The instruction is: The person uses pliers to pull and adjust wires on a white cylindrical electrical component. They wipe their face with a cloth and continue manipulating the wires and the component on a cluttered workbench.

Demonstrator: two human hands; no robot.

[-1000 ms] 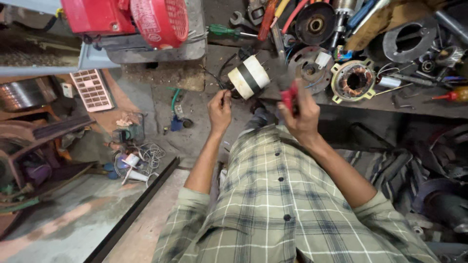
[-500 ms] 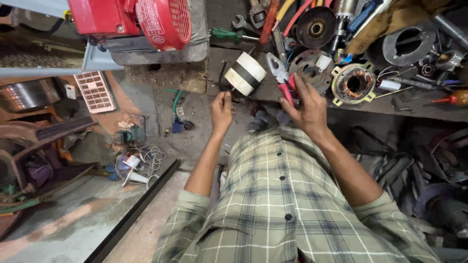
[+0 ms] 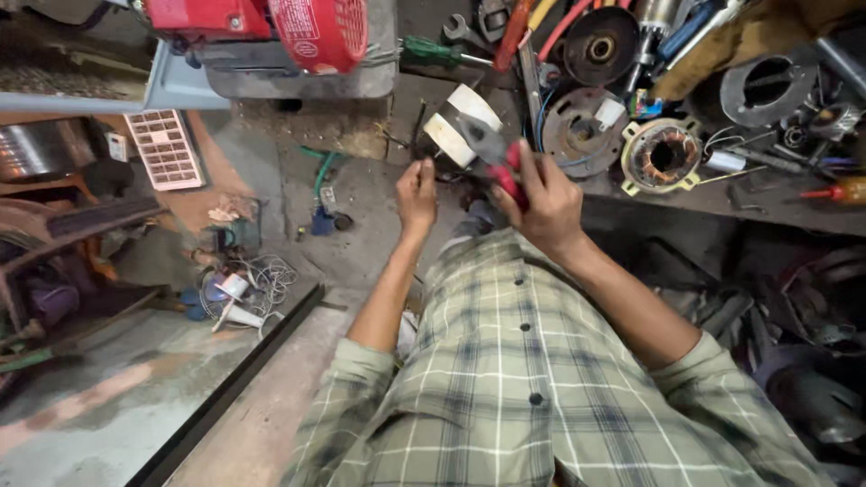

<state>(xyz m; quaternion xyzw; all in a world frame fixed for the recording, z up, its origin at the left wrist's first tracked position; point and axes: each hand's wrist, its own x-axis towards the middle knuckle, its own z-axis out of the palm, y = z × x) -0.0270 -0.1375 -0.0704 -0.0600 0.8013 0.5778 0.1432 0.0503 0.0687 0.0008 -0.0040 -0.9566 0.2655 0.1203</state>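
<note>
Right hand (image 3: 548,203) grips red-handled metal pliers (image 3: 494,153) at frame centre, left hand (image 3: 417,192) fingers curled, pinching something too small to tell, below white cylindrical roll (image 3: 461,125).

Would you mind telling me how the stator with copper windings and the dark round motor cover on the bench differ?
The stator has a yellowish frame with corner lugs and copper windings around an open bore; the motor cover is a dark, plain disc with only a small centre hole. The stator lies nearer the right hand, which grips red-handled pliers; the cover lies farther back. Both are round and lie flat.
</note>
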